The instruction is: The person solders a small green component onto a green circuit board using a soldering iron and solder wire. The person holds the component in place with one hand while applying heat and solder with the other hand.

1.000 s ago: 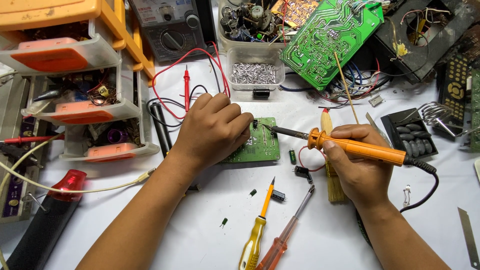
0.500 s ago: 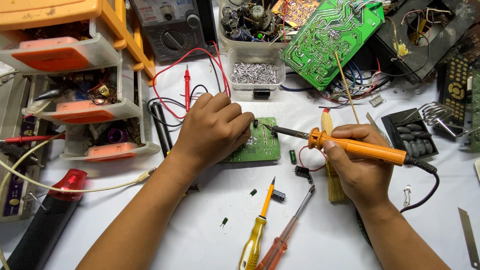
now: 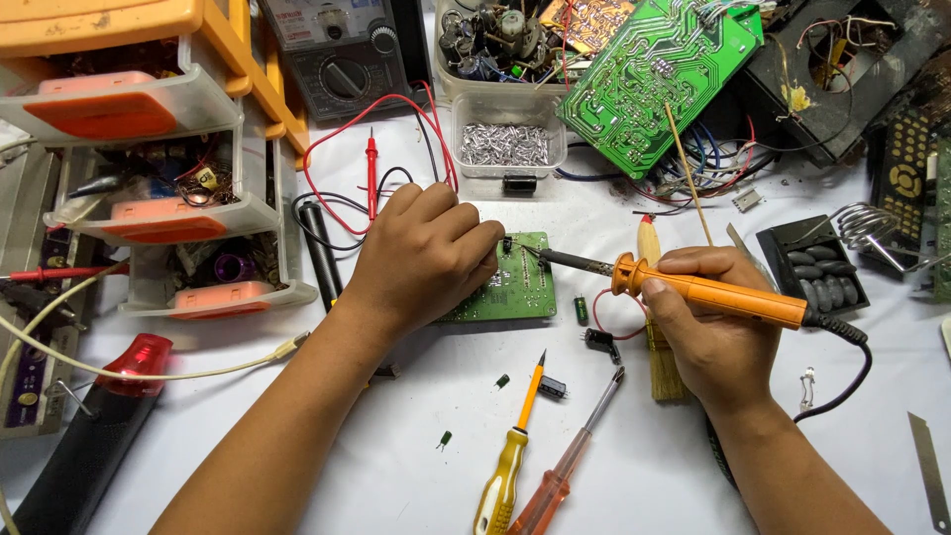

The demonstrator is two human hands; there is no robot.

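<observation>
Right hand is wrapped around the orange soldering iron, its long axis running leftward, tip meeting the small green circuit board's upper edge mid-tabletop. Left hand lies curled on the board's left side, pinning it flat.

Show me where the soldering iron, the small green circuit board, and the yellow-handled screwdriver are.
soldering iron (image 3: 728, 295): head view, on its orange handle.
small green circuit board (image 3: 520, 287): head view, on its bare right half.
yellow-handled screwdriver (image 3: 500, 481): head view, on its yellow handle.
</observation>
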